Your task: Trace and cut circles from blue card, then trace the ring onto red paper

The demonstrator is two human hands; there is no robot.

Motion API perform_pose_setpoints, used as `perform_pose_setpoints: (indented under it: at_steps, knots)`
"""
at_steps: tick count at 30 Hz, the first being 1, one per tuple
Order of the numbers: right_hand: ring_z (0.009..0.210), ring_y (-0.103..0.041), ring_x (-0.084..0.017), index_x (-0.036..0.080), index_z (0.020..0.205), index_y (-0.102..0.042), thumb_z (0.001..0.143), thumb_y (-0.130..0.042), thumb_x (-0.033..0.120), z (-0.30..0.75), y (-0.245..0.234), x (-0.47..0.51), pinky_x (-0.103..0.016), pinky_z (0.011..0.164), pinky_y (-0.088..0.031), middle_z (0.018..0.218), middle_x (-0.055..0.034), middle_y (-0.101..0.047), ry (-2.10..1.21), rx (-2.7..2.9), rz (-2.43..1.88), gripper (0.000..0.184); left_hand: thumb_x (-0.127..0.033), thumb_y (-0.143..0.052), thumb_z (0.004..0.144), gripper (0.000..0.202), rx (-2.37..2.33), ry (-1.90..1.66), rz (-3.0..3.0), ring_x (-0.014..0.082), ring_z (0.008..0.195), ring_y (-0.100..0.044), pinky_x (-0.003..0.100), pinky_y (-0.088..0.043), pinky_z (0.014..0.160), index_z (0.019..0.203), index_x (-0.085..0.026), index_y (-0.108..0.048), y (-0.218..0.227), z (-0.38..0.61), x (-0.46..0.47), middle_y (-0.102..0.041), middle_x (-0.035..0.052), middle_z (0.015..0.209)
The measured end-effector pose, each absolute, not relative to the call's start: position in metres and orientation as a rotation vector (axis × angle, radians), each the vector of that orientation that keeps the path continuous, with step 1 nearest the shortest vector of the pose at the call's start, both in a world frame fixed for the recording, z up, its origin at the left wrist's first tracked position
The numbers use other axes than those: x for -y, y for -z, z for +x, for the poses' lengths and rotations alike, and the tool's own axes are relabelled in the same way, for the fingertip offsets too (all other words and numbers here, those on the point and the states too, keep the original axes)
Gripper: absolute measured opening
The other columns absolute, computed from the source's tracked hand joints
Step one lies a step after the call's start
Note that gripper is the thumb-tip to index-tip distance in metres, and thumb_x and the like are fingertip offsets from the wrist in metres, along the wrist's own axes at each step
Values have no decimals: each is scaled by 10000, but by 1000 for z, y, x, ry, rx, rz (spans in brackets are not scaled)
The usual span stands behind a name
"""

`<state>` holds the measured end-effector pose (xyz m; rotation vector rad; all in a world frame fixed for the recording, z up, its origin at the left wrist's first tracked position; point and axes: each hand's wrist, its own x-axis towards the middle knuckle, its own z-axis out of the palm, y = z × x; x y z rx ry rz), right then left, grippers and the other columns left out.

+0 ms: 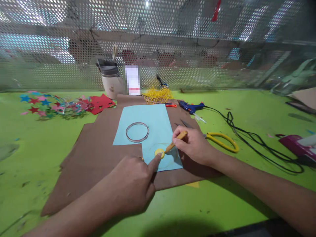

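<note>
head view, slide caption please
Left hand touching a yellow disc on light-blue paper, right hand holding a brown pen-like tool at the disc's edge.

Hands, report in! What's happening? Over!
Left hand: fingertip on yellow disc. Right hand: holding tan pen-like tool, tip beside disc. Metal ring apart on blue paper.

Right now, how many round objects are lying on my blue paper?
2: a thin ring on the left of the blue paper, and a yellow disc closer to you, partly covered by your left hand. That or your right hand may hide more.
</note>
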<state>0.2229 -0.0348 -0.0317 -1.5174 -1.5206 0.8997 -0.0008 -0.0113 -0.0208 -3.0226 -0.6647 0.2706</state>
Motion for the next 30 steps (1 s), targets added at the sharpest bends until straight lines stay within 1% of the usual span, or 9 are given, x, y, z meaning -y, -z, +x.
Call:
perform_pose_setpoints:
  at_steps: [7, 12, 15, 17, 20, 22, 24, 26, 30]
  knots:
    - [476, -499, -121, 215, 753, -538, 819, -582, 238, 221, 37, 46, -247, 503, -391, 539, 54, -512, -882, 1479, -1519, 82, -205, -402, 840, 613, 713, -236, -2995, 283, 537, -598, 341, -379, 487, 1440, -96, -465, 22, -1, 8, -662, 94, 640]
    - [493, -459, -106, 206, 713, -539, 829, -595, 282, 226, 28, 52, -246, 506, -386, 557, 47, -499, -794, 1344, -1456, 150, -207, -408, 848, 526, 755, -154, -3013, 262, 548, -606, 319, -369, 502, 1344, -167, -580, 22, 0, 4, -669, 84, 640]
    - [515, -499, -105, 194, 754, -571, 842, -622, 339, 232, 27, 50, -239, 520, -418, 581, 35, -548, -789, 1168, -1376, 177, -205, -423, 842, 472, 776, -42, -3058, 248, 575, -607, 314, -387, 528, 1260, -180, -641, 24, 0, -1, -668, 80, 655]
    - [527, -546, -109, 182, 866, -609, 856, -637, 410, 235, 31, 48, -240, 526, -450, 621, 23, -603, -838, 1082, -1323, 230, -182, -427, 839, 438, 837, 95, -3137, 219, 611, -613, 298, -404, 562, 1210, -190, -660, 26, -3, -5, -680, 70, 709]
    - [566, -612, -127, 178, 1059, -619, 867, -641, 504, 238, 40, 46, -250, 535, -491, 702, -1, -673, -871, 1069, -1272, 379, -157, -423, 848, 354, 1115, 443, -3271, 146, 569, -562, 250, -404, 569, 1143, -173, -620, 28, -7, -11, -626, -6, 681]
    - [583, -633, -135, 186, 1111, -615, 865, -646, 522, 238, 45, 45, -257, 535, -506, 735, -7, -692, -847, 1094, -1241, 418, -168, -446, 849, 223, 1341, 791, -3226, 124, 560, -526, 233, -410, 567, 1042, -174, -558, 27, -10, -15, -553, -52, 646]
    - [589, -641, -138, 191, 1116, -624, 861, -653, 523, 237, 49, 44, -263, 540, -517, 747, -10, -699, -820, 1121, -1218, 419, -181, -493, 837, 107, 1416, 1028, -3156, 131, 634, -549, 239, -443, 609, 943, -197, -505, 26, -10, -17, -553, -47, 704]
    - [586, -643, -138, 190, 1108, -636, 862, -652, 521, 236, 52, 44, -264, 541, -519, 748, -14, -703, -810, 1142, -1214, 413, -199, -538, 839, 151, 1328, 1039, -3204, 156, 765, -590, 265, -484, 681, 987, -203, -511, 26, -8, -17, -616, -1, 876]
    - [590, -641, -134, 180, 1086, -654, 873, -635, 520, 235, 56, 43, -260, 557, -517, 733, -19, -702, -796, 1184, -1236, 401, -258, -605, 873, 429, 950, 617, -3320, 268, 1063, -567, 414, -492, 905, 1289, -219, -507, 31, 1, -17, -628, 86, 1175]
